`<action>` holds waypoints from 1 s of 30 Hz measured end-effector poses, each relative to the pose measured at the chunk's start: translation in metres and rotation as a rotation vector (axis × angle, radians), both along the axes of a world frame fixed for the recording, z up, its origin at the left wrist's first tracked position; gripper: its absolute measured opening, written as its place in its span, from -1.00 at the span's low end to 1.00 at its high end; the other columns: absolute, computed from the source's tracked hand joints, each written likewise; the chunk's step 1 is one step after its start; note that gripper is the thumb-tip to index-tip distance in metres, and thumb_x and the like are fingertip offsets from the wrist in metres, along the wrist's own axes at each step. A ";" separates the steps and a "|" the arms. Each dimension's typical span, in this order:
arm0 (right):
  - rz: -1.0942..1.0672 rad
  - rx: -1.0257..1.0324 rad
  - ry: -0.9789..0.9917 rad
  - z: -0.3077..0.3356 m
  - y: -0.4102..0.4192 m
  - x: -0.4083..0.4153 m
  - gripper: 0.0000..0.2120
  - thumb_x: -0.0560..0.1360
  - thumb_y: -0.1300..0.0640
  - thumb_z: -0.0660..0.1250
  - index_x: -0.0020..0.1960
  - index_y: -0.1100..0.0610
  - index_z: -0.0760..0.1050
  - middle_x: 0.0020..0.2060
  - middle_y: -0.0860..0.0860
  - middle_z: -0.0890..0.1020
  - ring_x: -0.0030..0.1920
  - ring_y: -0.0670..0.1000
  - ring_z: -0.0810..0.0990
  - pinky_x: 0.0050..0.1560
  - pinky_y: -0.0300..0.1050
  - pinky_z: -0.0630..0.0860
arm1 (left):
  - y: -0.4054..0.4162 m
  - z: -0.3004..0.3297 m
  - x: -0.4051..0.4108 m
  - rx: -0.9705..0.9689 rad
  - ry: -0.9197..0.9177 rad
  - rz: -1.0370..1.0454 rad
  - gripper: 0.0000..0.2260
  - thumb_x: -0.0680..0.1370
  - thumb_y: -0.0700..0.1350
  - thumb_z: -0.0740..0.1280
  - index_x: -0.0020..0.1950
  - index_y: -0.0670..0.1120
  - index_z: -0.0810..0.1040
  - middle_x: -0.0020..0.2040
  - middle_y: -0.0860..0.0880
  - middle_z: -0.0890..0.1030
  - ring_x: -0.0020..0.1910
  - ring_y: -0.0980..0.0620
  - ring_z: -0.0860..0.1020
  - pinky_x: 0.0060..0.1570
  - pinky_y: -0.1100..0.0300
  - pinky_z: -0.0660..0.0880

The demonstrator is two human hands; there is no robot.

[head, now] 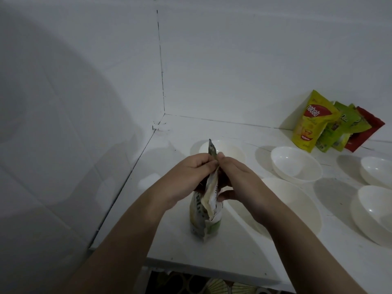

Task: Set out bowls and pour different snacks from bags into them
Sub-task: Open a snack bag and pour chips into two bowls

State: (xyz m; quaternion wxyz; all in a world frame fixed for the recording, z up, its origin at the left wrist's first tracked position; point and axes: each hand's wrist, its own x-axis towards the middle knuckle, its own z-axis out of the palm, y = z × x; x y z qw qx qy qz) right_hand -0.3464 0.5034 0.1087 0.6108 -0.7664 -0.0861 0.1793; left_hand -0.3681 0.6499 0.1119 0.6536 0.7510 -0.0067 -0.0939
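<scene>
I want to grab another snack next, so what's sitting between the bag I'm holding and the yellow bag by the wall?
In the head view, one empty white bowl lies between the held bag and the yellow bag.

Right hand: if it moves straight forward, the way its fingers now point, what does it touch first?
The right hand points up and left, pinching the snack pouch against the left hand. It would meet that pouch and hand at once. Beyond them lies a white bowl, though depth is unclear.

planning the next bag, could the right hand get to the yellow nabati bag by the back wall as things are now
Probably yes, but not yet: the right hand and left hand both pinch the top of the snack pouch. Once freed, only low white bowls lie before the yellow bag.
</scene>
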 end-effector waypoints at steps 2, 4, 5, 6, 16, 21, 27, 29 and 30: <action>0.011 -0.030 -0.003 0.002 0.001 0.001 -0.62 0.66 -0.08 0.13 0.06 0.22 0.55 -0.03 0.27 0.62 -0.11 0.10 0.62 -0.14 -0.06 0.63 | 0.000 -0.002 -0.001 -0.021 0.002 -0.011 -0.77 0.66 -0.05 0.20 -0.13 -0.03 0.57 -0.28 0.04 0.64 -0.29 0.13 0.60 -0.23 0.25 0.49; 0.027 -0.047 -0.014 0.003 0.002 0.002 -0.65 0.67 -0.01 0.11 0.03 0.25 0.51 -0.09 0.25 0.61 -0.15 0.06 0.60 -0.15 -0.05 0.61 | -0.001 -0.007 -0.001 -0.005 -0.028 0.036 -0.75 0.65 -0.06 0.22 -0.19 -0.01 0.57 -0.31 0.04 0.60 -0.32 0.12 0.55 -0.24 0.24 0.44; 0.034 -0.063 -0.026 0.004 0.002 0.002 -0.66 0.66 0.02 0.10 0.03 0.27 0.50 -0.13 0.21 0.61 -0.17 0.04 0.59 -0.17 -0.07 0.60 | -0.002 -0.009 -0.001 0.016 -0.052 0.072 -0.74 0.64 -0.07 0.22 -0.23 0.00 0.55 -0.32 0.03 0.57 -0.33 0.10 0.52 -0.24 0.22 0.42; 0.037 -0.092 -0.046 0.005 0.003 0.002 -0.66 0.66 0.04 0.10 0.02 0.29 0.50 -0.16 0.16 0.60 -0.20 0.01 0.59 -0.20 -0.10 0.58 | -0.003 -0.011 0.000 0.035 -0.079 0.113 -0.74 0.62 -0.09 0.22 -0.26 -0.01 0.53 -0.34 0.02 0.53 -0.34 0.08 0.48 -0.26 0.21 0.40; -0.089 -0.450 -0.329 0.016 -0.021 0.006 -0.75 0.51 0.16 0.26 -0.21 0.35 0.50 -0.37 0.08 0.64 -0.36 0.01 0.64 -0.18 0.05 0.65 | 0.014 -0.009 -0.008 0.446 -0.407 0.497 -0.80 0.49 -0.10 0.26 -0.32 -0.13 0.44 -0.48 0.00 0.42 -0.48 0.12 0.30 -0.45 0.22 0.27; -0.124 -0.598 -0.446 0.018 -0.024 0.008 -0.75 0.47 0.14 0.25 -0.24 0.33 0.49 -0.33 0.19 0.65 -0.26 0.15 0.67 -0.10 0.18 0.62 | 0.014 -0.012 -0.010 0.581 -0.468 0.565 -0.77 0.49 -0.08 0.25 -0.36 -0.06 0.36 -0.50 0.04 0.35 -0.48 0.09 0.27 -0.44 0.16 0.25; -0.112 -0.292 -0.356 0.017 -0.014 0.004 -0.79 0.54 0.27 0.22 -0.21 0.39 0.38 -0.24 0.30 0.57 -0.31 0.07 0.70 -0.26 -0.06 0.69 | 0.015 -0.018 -0.008 0.424 -0.507 0.506 -0.77 0.51 -0.10 0.19 -0.36 -0.05 0.34 -0.50 0.07 0.35 -0.48 0.13 0.26 -0.46 0.26 0.21; -0.114 -0.267 -0.398 0.018 -0.011 0.002 -0.79 0.53 0.27 0.21 -0.22 0.38 0.36 -0.25 0.29 0.52 -0.31 0.06 0.65 -0.32 -0.17 0.66 | 0.016 -0.023 -0.006 0.335 -0.464 0.516 -0.73 0.56 -0.13 0.16 -0.35 -0.07 0.31 -0.47 0.03 0.35 -0.45 0.11 0.28 -0.43 0.21 0.24; -0.125 -0.264 -0.432 0.019 -0.010 0.001 -0.79 0.53 0.27 0.21 -0.24 0.36 0.35 -0.27 0.25 0.50 -0.35 -0.01 0.59 -0.35 -0.23 0.63 | 0.017 -0.028 -0.004 0.281 -0.413 0.530 -0.72 0.59 -0.14 0.15 -0.33 -0.12 0.31 -0.43 0.00 0.35 -0.43 0.09 0.29 -0.40 0.18 0.25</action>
